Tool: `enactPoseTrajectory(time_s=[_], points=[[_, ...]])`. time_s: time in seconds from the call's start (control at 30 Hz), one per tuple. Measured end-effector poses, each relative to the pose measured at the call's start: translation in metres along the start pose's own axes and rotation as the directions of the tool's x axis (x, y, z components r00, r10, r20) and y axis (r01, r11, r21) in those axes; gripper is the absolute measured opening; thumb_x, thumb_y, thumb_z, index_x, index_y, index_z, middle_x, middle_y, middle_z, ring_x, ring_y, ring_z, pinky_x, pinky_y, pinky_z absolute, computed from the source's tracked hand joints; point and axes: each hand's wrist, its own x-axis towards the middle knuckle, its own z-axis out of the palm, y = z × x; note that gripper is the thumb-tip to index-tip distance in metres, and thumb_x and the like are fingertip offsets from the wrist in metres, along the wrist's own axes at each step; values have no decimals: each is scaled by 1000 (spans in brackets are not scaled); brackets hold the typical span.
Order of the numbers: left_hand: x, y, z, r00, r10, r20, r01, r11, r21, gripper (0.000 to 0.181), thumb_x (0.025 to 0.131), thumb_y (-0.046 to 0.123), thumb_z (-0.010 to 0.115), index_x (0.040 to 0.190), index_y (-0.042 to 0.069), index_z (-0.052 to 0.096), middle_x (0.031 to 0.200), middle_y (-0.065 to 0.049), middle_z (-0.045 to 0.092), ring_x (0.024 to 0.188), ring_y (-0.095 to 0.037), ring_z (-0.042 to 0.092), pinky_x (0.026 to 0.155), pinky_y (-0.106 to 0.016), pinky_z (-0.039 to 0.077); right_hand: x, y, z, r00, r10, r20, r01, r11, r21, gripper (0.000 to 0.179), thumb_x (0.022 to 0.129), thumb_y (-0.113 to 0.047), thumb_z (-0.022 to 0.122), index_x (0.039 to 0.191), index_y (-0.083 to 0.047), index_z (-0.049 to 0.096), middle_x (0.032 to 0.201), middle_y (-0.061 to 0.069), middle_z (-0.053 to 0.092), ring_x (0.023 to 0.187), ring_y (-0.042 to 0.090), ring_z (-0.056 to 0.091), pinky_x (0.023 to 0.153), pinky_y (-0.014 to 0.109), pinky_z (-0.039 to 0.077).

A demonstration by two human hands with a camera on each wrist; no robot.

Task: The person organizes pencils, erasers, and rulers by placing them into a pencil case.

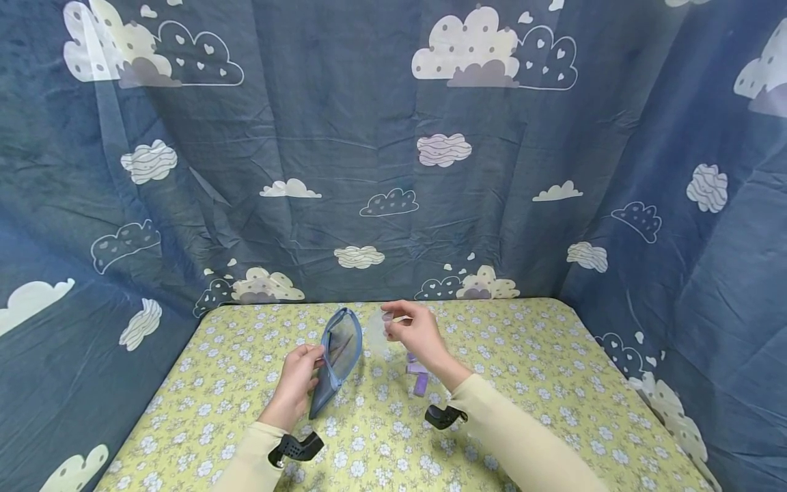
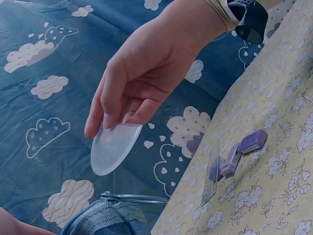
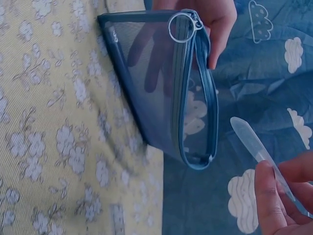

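Note:
My left hand [image 1: 296, 379] grips a blue zip pouch [image 1: 335, 362] with see-through mesh sides. Its mouth gapes upward, and in the right wrist view my fingers show through the mesh [image 3: 146, 54]. A ring hangs from the zip pull [image 3: 182, 27]. To the right of the pouch, my right hand [image 1: 421, 335] pinches a translucent flat plastic piece with a rounded edge [image 2: 112, 149], like a protractor; no markings can be read. In the right wrist view this piece [image 3: 249, 139] is held apart from the pouch mouth, tilted toward it.
Small purple blocks [image 1: 421, 384] lie on the yellow flowered cloth [image 1: 492, 424] below my right hand. Beside them is a clear flat strip [image 2: 211, 174], ruler-like. Dark blue cloud-print curtains [image 1: 344, 137] enclose the table at the back and sides.

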Motion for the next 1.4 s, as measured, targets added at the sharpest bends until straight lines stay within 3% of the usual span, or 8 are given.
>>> enactPoseTrajectory(time_s=[0.37,0.53,0.8,1.1,1.4], points=[[0,0,0,1000,-1,-6,1,1000,-4,24,104,21,55,102,-2,56,116,-18,56,107,-32,53,92,-50,38,13,10,21,999,31,35,-31,999,-6,32,90,3,67,121,-8,71,105,17,65,75,24,70,68,34,59],[0,0,-1,1000,1,-4,-1,1000,-13,23,104,21,55,99,-1,56,118,-20,55,107,-32,53,92,-51,37,15,12,31,997,50,53,-48,998,-43,33,90,4,66,122,-4,69,101,13,65,71,21,69,69,39,59],[1,-1,-1,1000,1,-1,-1,1000,-18,22,104,21,55,97,0,55,115,-16,56,107,-32,52,91,-50,38,17,14,46,996,59,63,-54,995,-81,38,83,11,63,119,1,70,97,13,66,68,27,70,64,37,59],[1,-2,0,1000,8,-5,-8,1000,-12,21,103,20,56,96,0,56,106,-11,57,104,-31,53,89,-48,37,21,17,55,996,78,46,-70,987,-145,38,82,12,62,116,-1,72,95,11,66,60,19,68,60,30,58],[1,-1,0,1000,13,-8,-14,1000,-14,22,104,21,55,99,-1,57,109,-14,57,103,-30,53,88,-47,37,25,16,62,991,115,67,-99,975,-201,35,82,9,67,113,-5,74,90,6,65,62,17,69,60,31,58]])
